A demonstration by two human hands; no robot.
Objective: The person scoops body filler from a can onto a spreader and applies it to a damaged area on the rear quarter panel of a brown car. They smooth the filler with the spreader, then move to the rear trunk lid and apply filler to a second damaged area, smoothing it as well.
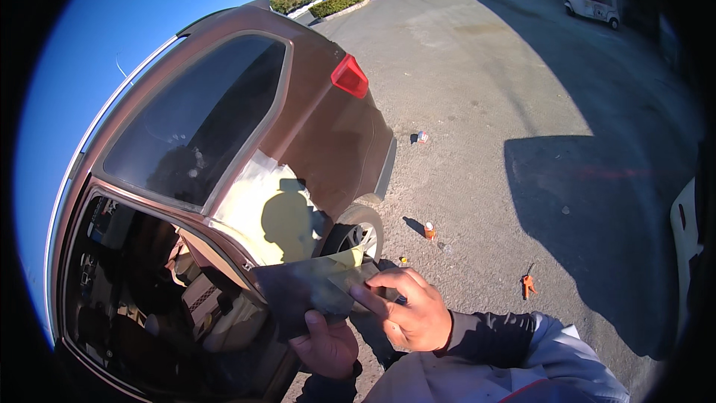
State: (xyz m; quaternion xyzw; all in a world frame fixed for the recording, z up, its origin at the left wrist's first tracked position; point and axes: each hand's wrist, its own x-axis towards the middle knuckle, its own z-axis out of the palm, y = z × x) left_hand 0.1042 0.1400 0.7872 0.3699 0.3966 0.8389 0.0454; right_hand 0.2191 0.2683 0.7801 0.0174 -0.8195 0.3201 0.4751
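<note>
My left hand (330, 345) grips a dark flat putty board (287, 295) by its near edge, thumb on top. A greyish smear lies on its face. My right hand (414, 312) is closed on a thin, flat putty scraper (352, 277), its blade against the board; a pale yellow strip of putty (344, 257) shows along the far edge. Just beyond is a brown car (321, 149) with a broad pale yellow filler patch (246, 213) on its rear side panel. The shadow of a head in a cap falls across that patch. My left fingers under the board are hidden.
The car's side door opening (179, 283) is at left, its rear wheel (358, 231) beyond my hands. On the pavement lie an orange blow gun (528, 285), an orange bottle (429, 231) and a small carton (422, 136). Parked vehicles stand farther off; a white panel edge (685, 231) is at right.
</note>
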